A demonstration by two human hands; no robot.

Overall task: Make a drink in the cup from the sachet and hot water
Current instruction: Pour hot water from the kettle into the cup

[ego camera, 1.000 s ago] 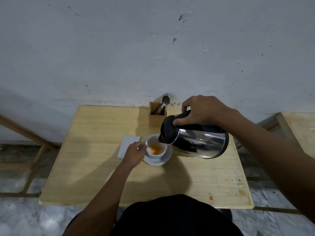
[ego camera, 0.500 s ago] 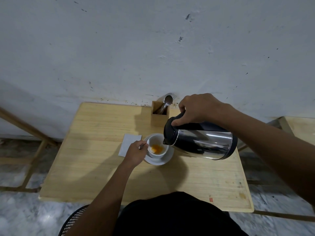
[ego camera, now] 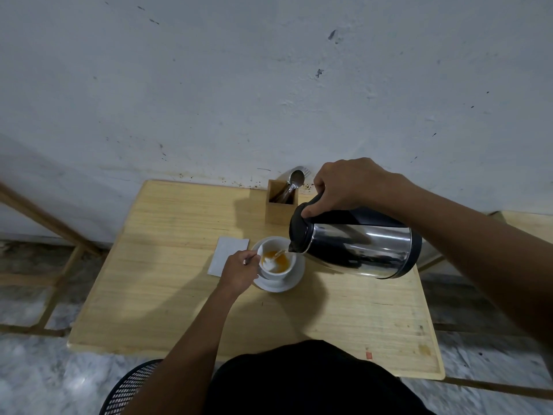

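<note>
Setting: a plain eating area — most likely a small café or canteen, possibly a home dining corner. Indicators: a bare wooden counter (ego camera: 167,283) with a raised edge stands against a scuffed, stained white wall (ego camera: 209,85). A wooden cutlery holder (ego camera: 279,209) containing a spoon (ego camera: 294,180) sits at the wall side. A white cup (ego camera: 276,263) on a matching saucer (ego camera: 287,284), a white sachet (ego camera: 227,256) and a steel electric kettle (ego camera: 368,247) indicate drink service. Floor (ego camera: 36,378): grey marbled stone. A second wooden surface (ego camera: 532,224) is partly visible at right — consistent with multiple tables.
</note>
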